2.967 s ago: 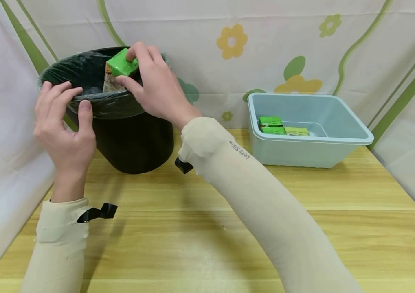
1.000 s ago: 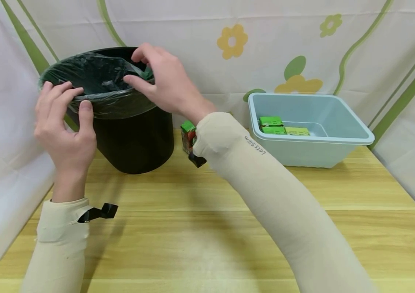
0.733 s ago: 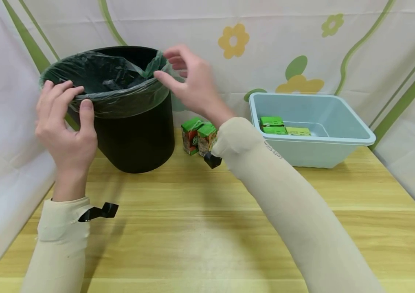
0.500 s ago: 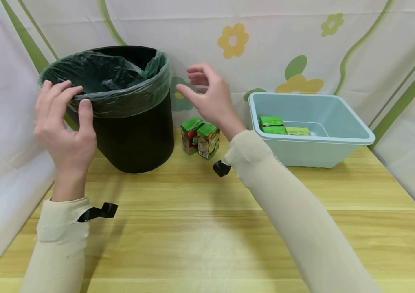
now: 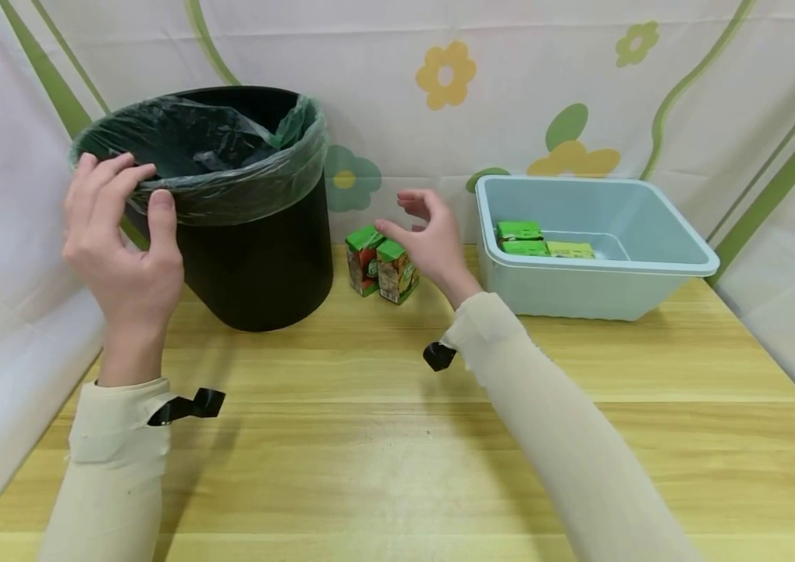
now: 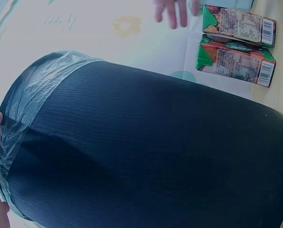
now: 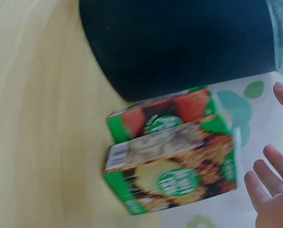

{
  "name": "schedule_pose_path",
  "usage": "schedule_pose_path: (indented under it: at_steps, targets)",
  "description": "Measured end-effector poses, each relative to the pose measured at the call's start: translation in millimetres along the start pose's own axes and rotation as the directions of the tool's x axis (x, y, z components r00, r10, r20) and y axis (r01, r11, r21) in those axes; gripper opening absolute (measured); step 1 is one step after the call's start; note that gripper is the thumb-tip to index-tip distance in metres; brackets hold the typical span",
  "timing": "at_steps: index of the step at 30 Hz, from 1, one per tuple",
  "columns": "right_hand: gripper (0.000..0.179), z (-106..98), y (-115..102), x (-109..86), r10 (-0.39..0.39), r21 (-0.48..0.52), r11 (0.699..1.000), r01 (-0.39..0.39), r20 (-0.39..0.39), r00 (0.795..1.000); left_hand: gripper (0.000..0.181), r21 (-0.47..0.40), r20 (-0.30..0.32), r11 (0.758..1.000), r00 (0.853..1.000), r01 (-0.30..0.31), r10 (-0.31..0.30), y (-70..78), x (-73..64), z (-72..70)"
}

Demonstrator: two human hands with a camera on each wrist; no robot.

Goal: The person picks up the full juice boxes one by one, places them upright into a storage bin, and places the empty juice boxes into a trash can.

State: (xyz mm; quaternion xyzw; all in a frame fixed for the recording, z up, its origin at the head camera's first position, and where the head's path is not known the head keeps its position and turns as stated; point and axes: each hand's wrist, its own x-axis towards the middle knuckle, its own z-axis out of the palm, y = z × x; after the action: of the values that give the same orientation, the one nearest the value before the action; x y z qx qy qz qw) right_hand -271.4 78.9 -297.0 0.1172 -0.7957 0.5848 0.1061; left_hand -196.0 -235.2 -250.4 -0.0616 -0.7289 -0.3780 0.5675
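Observation:
My left hand [image 5: 126, 242] grips the rim of the black trash bin [image 5: 257, 273], fingers over the edge and thumb outside on the plastic liner [image 5: 243, 191]. My right hand [image 5: 435, 242] holds nothing; its fingers are spread and relaxed, beside and above two small drink cartons. One carton [image 7: 174, 175] has a brown and yellow food print, the other [image 7: 179, 111] a red fruit print. Both stand upright with green tops, side by side right of the bin. In the head view the right thumb overlaps the top of the cartons.
At the right stands a light blue plastic tub [image 5: 566, 293], holding several small cartons [image 5: 523, 248] with green and yellow-green tops. Behind everything hangs a white curtain [image 5: 383, 47] with flower prints. The wooden table [image 5: 369, 437] carries all of it.
A green-topped carton held over the bin is out of my right hand and out of sight. That hand has left the bin, moving right and down to the cartons. The left hand stays.

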Motion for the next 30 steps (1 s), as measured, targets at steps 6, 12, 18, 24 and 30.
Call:
schedule_pose_path:
  at_steps: [6, 12, 18, 24, 30]
  targets:
    - [0.069, 2, 20, -6.1, 0.057, -0.025, 0.998, -0.057, -0.006, 0.998, 0.041, -0.009, -0.006, 1.0, 1.0, 0.0, 0.0, 2.1, 0.2, 0.1]
    - [0.08, 5, 34, -11.6, 0.095, -0.032, 0.995, -0.094, 0.014, 0.995, 0.042, 0.001, -0.001, 1.0, 1.0, 0.001, -0.001, 1.7, -0.3, -0.4]
    - [0.086, 7, 44, -16.1, 0.163, -0.064, 0.985, -0.161, 0.031, 0.986, 0.042, 0.006, 0.004, 1.0, 1.0, 0.005, -0.005, 2.9, -1.3, -2.1]
    - [0.089, 6, 51, -20.4, 0.192, -0.088, 0.978, -0.189, 0.031, 0.981, 0.041, 0.01, 0.013, 1.0, 1.0, 0.01, -0.01, 10.2, -2.5, -3.4]
    - [0.089, 4, 53, -22.0, 0.191, -0.103, 0.977, -0.187, 0.035, 0.981, 0.041, 0.001, 0.016, 1.0, 0.999, 0.03, -0.03, 25.9, -2.8, -5.9]
